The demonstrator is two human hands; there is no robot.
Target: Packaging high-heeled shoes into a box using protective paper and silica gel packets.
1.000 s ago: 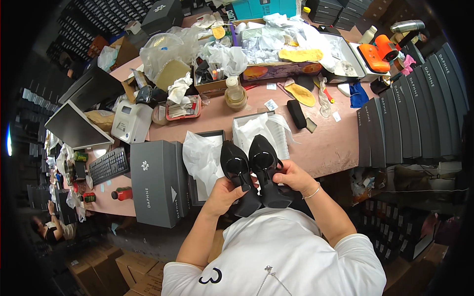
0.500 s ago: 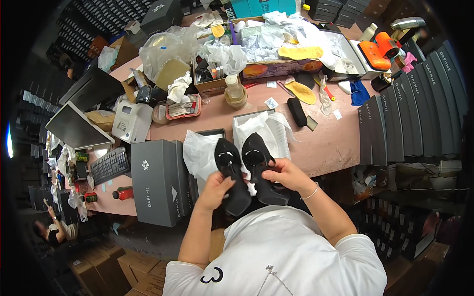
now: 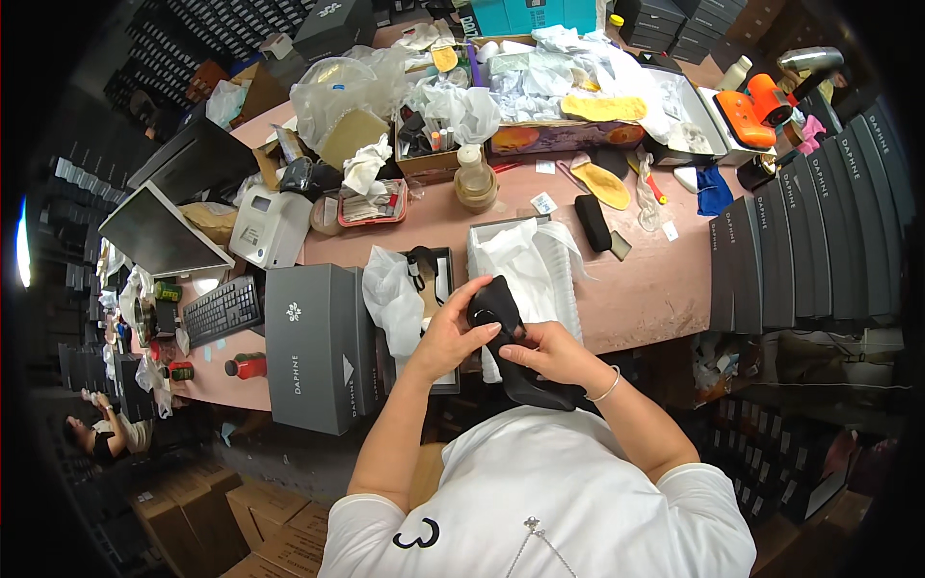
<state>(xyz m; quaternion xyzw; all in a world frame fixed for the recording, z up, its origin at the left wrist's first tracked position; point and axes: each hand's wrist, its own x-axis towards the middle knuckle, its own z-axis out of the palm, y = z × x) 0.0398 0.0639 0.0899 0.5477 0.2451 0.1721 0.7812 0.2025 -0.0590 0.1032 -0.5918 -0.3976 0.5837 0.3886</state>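
Now, black shoe clasped by left hand and right hand near tabletop front edge; shoe could be scuffed if dropped through loosened grip.

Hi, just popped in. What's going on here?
A person at a cluttered pink table is handling a black shoe with both bare hands: the left hand is at its front part, the right hand further back. The shoe is held above the table's near edge. Just beyond it is an open grey box with white tissue paper. What looks like another shoe lies in a second open box to the left.
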